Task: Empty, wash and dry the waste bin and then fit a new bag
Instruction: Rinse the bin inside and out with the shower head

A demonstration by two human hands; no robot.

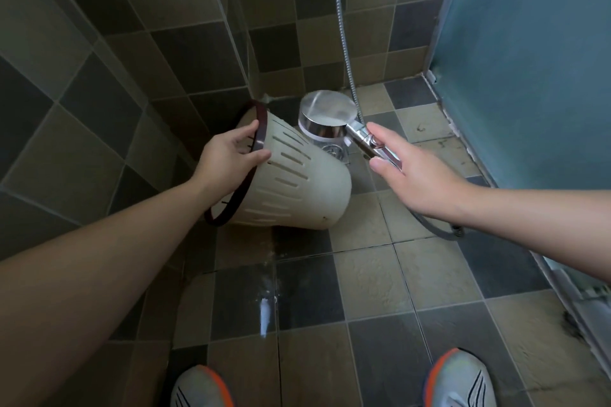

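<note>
Bin (291,182) tipped sideways, L hand (228,152) grip clamps dark rim; R hand (416,172) grip holds shower head (327,119).

The waste bin (291,182) is a cream plastic basket with rows of narrow slots in its wall and a dark brown ring around its rim. It is lying tipped on its side above the tiled floor, the open mouth turning to the left and toward the viewer, the closed base pointing right. It is carrying no bag.
</note>
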